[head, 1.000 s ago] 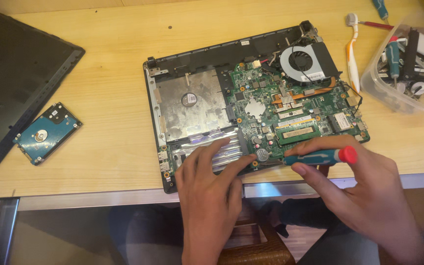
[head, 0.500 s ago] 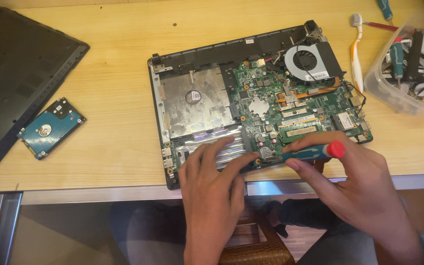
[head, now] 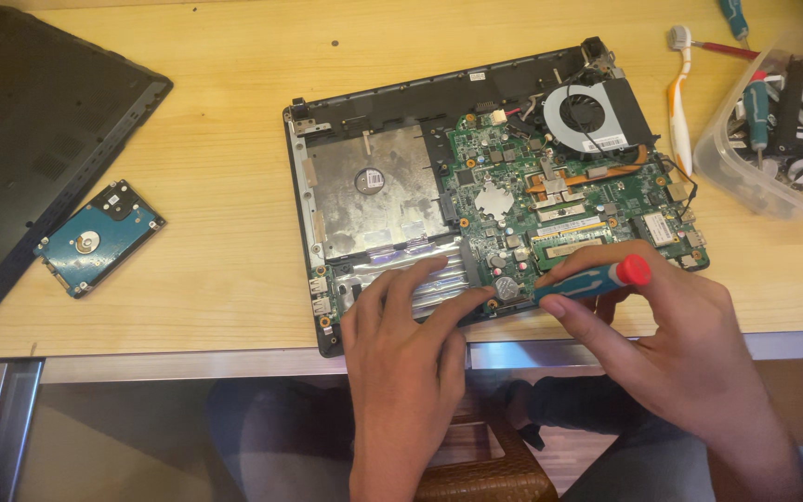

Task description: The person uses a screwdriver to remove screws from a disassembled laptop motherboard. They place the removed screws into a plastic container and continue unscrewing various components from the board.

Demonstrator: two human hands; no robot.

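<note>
The opened laptop (head: 476, 186) lies bottom-up near the front edge of the desk (head: 225, 102), a little right of the middle, its green board (head: 559, 200) bare and the round fan (head: 587, 112) at its far right corner. A screwdriver (head: 587, 279) with a blue grip and red cap lies almost flat over the laptop's front edge, its tip down on the board beside a coin cell (head: 506, 288). The right hand (head: 671, 344) holds the grip, thumb and fingers pinched round it. The left hand (head: 406, 344) rests on the laptop's front edge, fingers spread narrowly over the silver foil patch (head: 411, 270), forefinger stretched toward the coin cell and the tool's tip; it holds nothing.

Toward the left edge of the desk a blue hard drive (head: 98, 238) lies flat, well apart from the laptop, and just beyond it the black cover (head: 30, 121) fills the far left corner. At the right edge stands a clear tub (head: 736, 177) of tools, with a toothbrush (head: 678, 93) lying between it and the laptop's fan corner.
</note>
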